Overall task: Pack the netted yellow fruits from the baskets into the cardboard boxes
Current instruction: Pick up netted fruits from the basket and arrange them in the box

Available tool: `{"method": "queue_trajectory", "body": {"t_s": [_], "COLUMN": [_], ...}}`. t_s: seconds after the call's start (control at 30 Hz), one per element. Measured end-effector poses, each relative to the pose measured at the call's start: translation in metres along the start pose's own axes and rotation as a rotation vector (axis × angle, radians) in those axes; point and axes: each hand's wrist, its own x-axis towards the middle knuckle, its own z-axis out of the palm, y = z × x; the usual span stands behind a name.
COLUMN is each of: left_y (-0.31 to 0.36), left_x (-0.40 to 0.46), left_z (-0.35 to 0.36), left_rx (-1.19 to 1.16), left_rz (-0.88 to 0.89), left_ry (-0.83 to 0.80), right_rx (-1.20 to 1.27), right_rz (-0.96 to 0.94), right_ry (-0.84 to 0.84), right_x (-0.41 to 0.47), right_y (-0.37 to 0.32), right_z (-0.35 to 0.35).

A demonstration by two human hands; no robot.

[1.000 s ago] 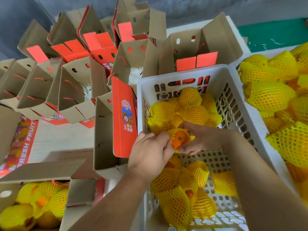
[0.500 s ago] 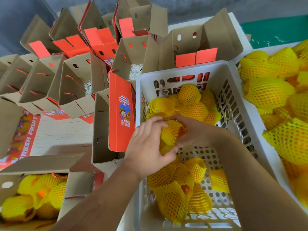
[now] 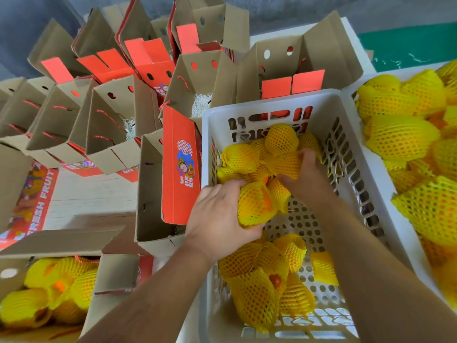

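A white plastic basket (image 3: pixel 346 125) in the middle holds several fruits in yellow foam netting. My left hand (image 3: pixel 217 219) grips one netted fruit (image 3: pixel 254 206) just above the basket's left side. My right hand (image 3: pixel 306 177) reaches into the far pile and its fingers curl round another netted fruit (image 3: pixel 286 164). An open cardboard box (image 3: pixel 153 194) with a red flap stands right beside the basket on the left. At the bottom left another box (image 3: pixel 118 276) holds netted fruits (image 3: pixel 49 298).
Many open brown and red cardboard boxes (image 3: pixel 103 125) crowd the table at the back and left. A second white basket (image 3: pixel 418 263) heaped with netted fruits stands at the right. A flat "FRESH FRUIT" printed carton (image 3: pixel 37 194) lies at the left.
Both hands held one fruit together, fitting its netting. Now the left hand alone holds that fruit and the right hand has moved away to the far pile and closed on another.
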Motion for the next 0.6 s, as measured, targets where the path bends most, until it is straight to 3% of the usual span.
{"method": "queue_trajectory", "body": {"t_s": [0.13, 0.33, 0.5, 0.6], "left_y": [0.003, 0.003, 0.001, 0.002], "left_x": [0.0, 0.004, 0.005, -0.004], "left_z": [0.001, 0.003, 0.002, -0.004], "left_rx": [0.048, 0.032, -0.002, -0.187], "left_rz": [-0.002, 0.04, 0.027, 0.023], "left_ry": [0.022, 0.051, 0.065, 0.098], "right_rx": [0.015, -0.177, 0.084, 0.255], "right_rz": [0.011, 0.05, -0.039, -0.058], "right_ry": [0.098, -0.054, -0.121, -0.09], "right_x": [0.006, 0.012, -0.026, -0.089], "right_y": [0.008, 0.003, -0.018, -0.039], "right_z": [0.008, -0.002, -0.039, -0.049]}}
